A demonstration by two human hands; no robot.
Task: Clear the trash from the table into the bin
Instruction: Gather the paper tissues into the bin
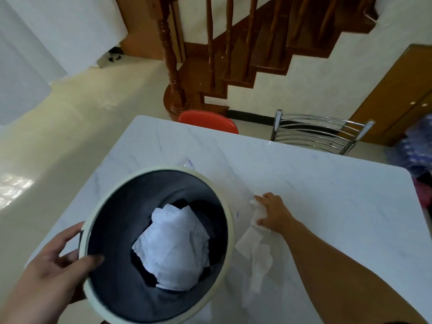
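A round bin (112,197) with a pale rim and dark inside is tilted toward me at the table's near left edge. My left hand (53,272) grips its rim, thumb inside. Crumpled white paper (173,249) lies in the bin. My right hand (273,212) rests palm down on the white marble table (327,183), fingers closed on a white tissue (257,215). More crumpled tissue (257,258) trails from that hand toward me, beside the bin. A small clear plastic scrap (187,163) shows just beyond the bin's far rim.
A red chair (208,120) and a chrome-backed chair (320,132) stand at the table's far side. A wooden staircase (233,54) rises behind. A wooden cabinet (397,94) and coloured cloth (418,150) are at the right. Pale floor lies to the left.
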